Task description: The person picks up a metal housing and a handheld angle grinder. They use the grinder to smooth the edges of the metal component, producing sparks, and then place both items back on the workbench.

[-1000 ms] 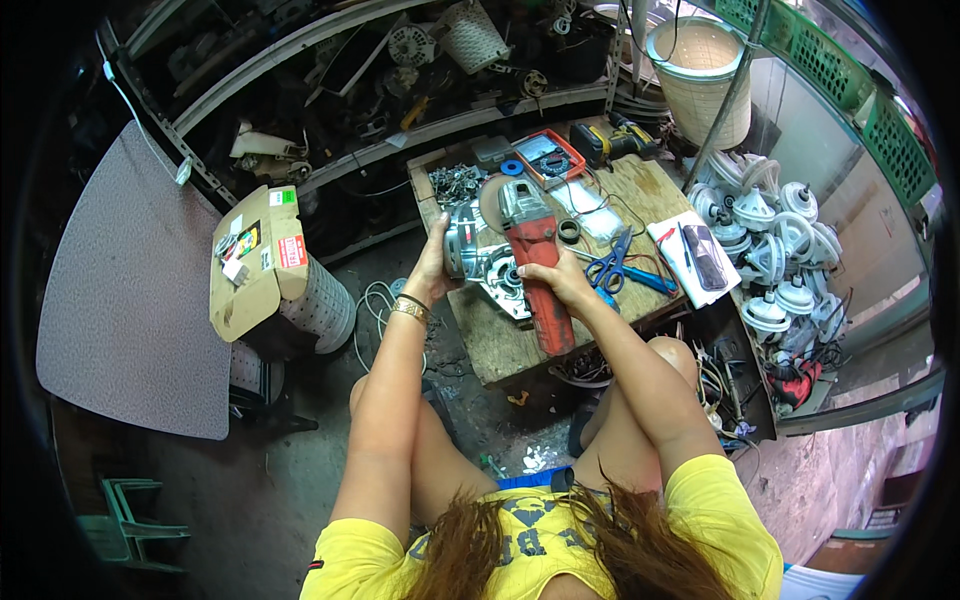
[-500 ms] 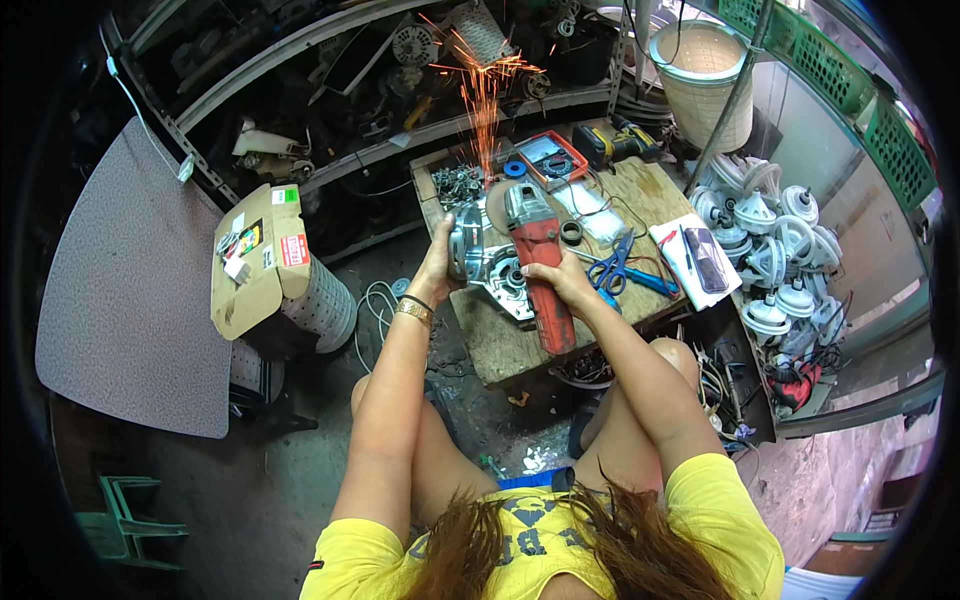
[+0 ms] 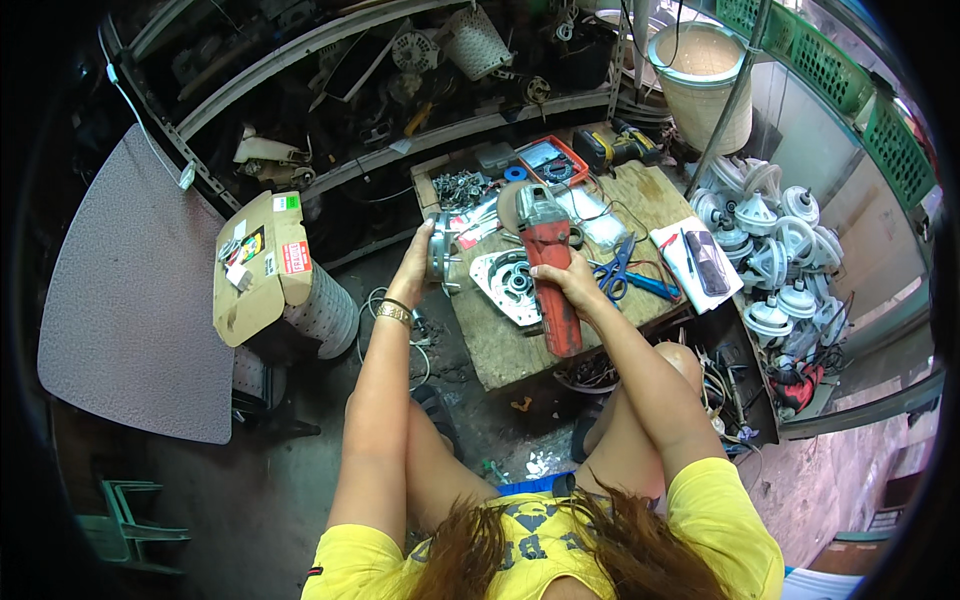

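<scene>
My right hand (image 3: 568, 280) is wrapped round the body of a red angle grinder (image 3: 548, 305), whose grey head points away from me. Its brown disc (image 3: 508, 207) shows at the left of the head. In my left hand (image 3: 412, 268) is a round silvery metal part (image 3: 437, 248), held on edge and apart from the disc. Between my hands, a silver metal housing with a round centre (image 3: 508, 285) lies on the wooden bench (image 3: 490, 357). Blue-handled scissors (image 3: 620, 272) lie to the right of the grinder, beside a blue-handled tool (image 3: 652, 285).
Toward the back are a pile of small metal parts (image 3: 462, 190), an orange-cased multimeter (image 3: 553, 162) and a yellow-black drill (image 3: 622, 148). A phone (image 3: 708, 262) rests on white paper at right. Several white fan motors (image 3: 768, 260) are heaped beyond. A cardboard box (image 3: 262, 290) stands left.
The sparks have stopped. My left hand has drawn the metal part left, away from the disc, uncovering the housing. The grinder has shifted slightly right.
</scene>
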Tool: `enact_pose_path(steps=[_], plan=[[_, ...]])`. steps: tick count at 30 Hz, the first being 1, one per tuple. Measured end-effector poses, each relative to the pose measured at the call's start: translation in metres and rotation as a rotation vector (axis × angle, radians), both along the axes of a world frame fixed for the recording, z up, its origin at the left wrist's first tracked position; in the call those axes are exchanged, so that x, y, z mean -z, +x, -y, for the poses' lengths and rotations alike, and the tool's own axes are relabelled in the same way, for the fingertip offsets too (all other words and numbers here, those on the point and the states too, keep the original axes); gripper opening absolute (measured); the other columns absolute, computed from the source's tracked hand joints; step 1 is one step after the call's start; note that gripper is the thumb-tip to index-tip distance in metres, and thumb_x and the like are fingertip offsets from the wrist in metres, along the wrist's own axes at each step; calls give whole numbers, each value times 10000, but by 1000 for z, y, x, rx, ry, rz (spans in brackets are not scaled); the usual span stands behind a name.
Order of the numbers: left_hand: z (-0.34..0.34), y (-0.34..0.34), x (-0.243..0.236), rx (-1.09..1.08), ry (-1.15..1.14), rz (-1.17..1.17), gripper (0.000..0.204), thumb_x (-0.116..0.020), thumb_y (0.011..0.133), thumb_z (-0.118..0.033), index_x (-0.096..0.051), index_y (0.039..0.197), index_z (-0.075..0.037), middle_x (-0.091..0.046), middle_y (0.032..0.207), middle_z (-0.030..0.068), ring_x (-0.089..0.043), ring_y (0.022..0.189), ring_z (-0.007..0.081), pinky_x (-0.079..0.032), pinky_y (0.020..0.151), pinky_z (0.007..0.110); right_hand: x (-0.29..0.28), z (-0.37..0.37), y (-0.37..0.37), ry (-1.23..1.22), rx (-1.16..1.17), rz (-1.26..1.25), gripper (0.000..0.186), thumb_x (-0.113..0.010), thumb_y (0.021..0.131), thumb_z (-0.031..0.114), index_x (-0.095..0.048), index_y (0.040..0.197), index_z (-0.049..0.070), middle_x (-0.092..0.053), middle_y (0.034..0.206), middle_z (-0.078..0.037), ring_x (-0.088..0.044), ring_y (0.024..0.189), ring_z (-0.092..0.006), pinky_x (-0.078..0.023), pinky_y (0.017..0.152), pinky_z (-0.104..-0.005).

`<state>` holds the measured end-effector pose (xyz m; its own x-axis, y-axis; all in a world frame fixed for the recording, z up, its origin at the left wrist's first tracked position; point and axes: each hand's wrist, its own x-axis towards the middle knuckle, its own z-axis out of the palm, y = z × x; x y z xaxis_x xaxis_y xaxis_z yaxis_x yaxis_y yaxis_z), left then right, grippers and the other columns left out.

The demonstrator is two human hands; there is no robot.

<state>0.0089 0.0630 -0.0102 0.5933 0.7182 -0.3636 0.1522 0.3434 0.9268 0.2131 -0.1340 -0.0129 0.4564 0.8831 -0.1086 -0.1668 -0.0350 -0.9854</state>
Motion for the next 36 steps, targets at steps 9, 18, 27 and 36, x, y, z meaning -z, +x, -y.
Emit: enact_pose_path(steps=[9,18,27,36], plan=[[25,19,3,-19,4,72,789,-414,784,-807,-595,1208,-167,-633,1153,76,-593,1054,237,-396,971,523,-1,-8,-19,-7,-39,46,536,-811,673,168,-560,1114,-4,-647,935,-87,-631,756,-165,-536,680,-315],[29,27,9,27,-128,116,713,-398,825,-769,-603,1155,-172,-645,1060,32,-619,969,181,-466,903,464,12,-13,-15,-40,-69,30,505,-785,709,184,-544,1121,22,-624,939,-63,-612,751,-149,-528,682,-309],[34,26,5,10,-89,41,740,-377,803,-800,-597,1129,-173,-651,994,21,-623,927,167,-445,915,481,5,-10,-17,-6,-54,20,497,-793,701,201,-558,1099,16,-626,917,-60,-607,738,-148,-522,672,-306],[34,22,3,-58,-111,54,669,-457,817,-736,-606,1155,-178,-633,1067,86,-593,1000,215,-425,935,468,4,-12,-16,-43,-32,8,526,-805,674,166,-564,1117,17,-644,924,-75,-626,738,-159,-539,658,-310]])
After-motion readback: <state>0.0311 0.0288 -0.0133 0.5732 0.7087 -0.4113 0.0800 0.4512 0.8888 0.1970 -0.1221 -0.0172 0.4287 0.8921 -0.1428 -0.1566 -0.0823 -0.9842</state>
